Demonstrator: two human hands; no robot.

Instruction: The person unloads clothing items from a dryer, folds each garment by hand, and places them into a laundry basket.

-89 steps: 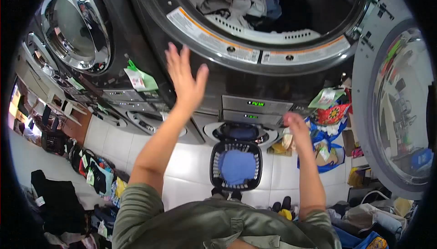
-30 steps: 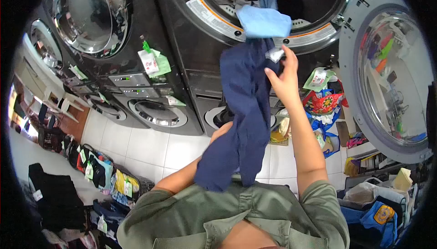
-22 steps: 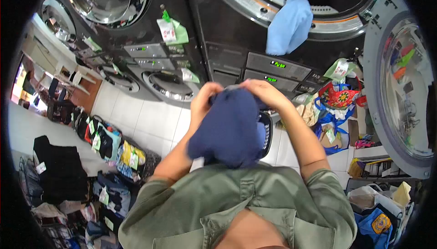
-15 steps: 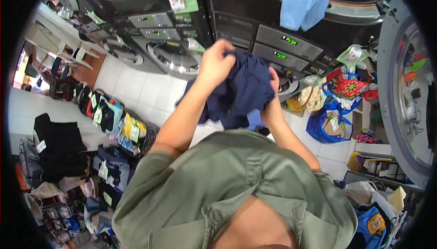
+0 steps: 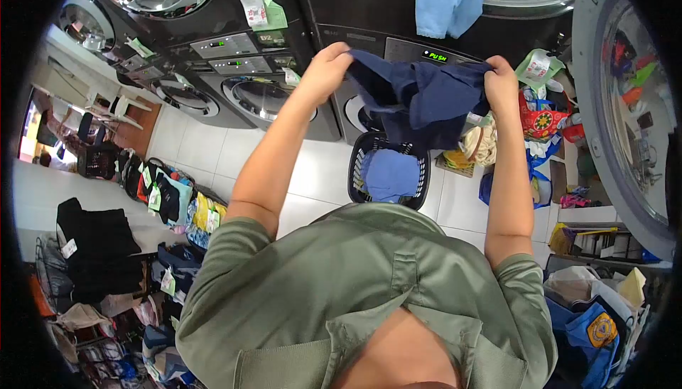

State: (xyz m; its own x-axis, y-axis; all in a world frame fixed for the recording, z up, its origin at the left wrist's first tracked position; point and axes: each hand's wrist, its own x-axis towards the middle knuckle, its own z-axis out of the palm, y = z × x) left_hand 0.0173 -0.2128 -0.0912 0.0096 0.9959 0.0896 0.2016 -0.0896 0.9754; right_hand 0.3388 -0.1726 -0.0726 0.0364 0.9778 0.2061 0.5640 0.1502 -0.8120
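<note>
A dark navy cloth garment [image 5: 426,98] is stretched between my two hands, its lower part hanging loose. My left hand [image 5: 325,75] is closed on one upper corner, and my right hand [image 5: 501,85] grips the opposite corner. Folds hide what kind of garment it is. Below it on the floor stands a black plastic basket [image 5: 424,188] with blue cloth [image 5: 391,174] inside. A light blue cloth [image 5: 451,2] hangs over the rim of the open machine above.
The open round machine door [image 5: 588,133] swings out on the right. Stacked machines [image 5: 170,41] line the back. Bags [image 5: 543,122] and laundry [image 5: 593,325] sit at the right; tagged clothes piles [image 5: 167,201] and folded black clothes [image 5: 96,229] fill the left.
My hands have moved apart, spreading the navy garment that was bunched between them. It is now higher and further right, and the basket below shows.
</note>
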